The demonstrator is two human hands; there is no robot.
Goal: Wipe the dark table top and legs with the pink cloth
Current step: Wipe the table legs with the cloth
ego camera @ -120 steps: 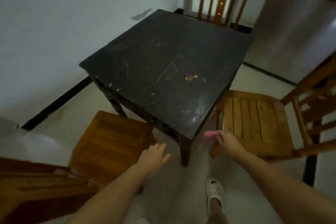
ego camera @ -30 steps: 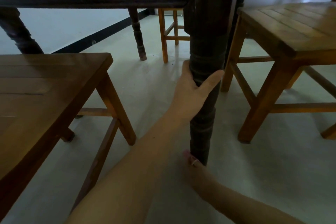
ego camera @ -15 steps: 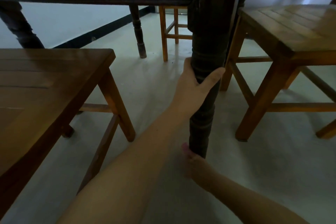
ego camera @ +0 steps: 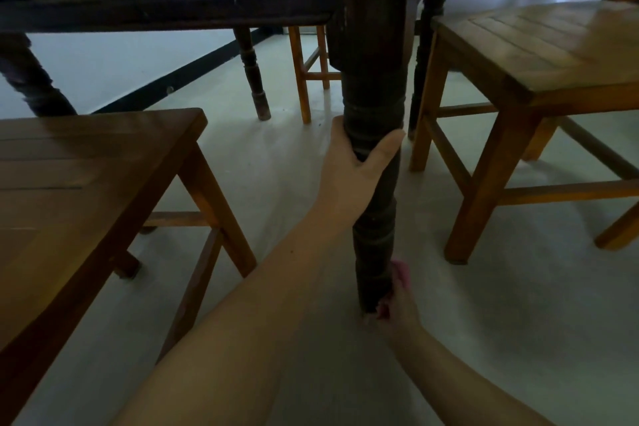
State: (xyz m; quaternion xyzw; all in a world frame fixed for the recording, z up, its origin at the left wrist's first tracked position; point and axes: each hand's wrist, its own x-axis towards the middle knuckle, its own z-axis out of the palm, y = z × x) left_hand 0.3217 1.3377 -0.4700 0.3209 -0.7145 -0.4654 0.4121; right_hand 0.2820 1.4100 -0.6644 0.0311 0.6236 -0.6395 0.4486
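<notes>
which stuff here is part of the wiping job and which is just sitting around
In the job:
- table leg, gripped by the left hand
- pink cloth, pressed to the leg's foot by the right hand
- other dark legs

Just about:
- left stool
- right stool
- far chair

Your left hand [ego camera: 349,166] wraps the near table leg [ego camera: 371,114], so its fingers sit hidden behind that leg. Low against the leg, your right hand [ego camera: 397,308] covers most of the pink cloth [ego camera: 401,271]; the leg's top is cut off
</notes>
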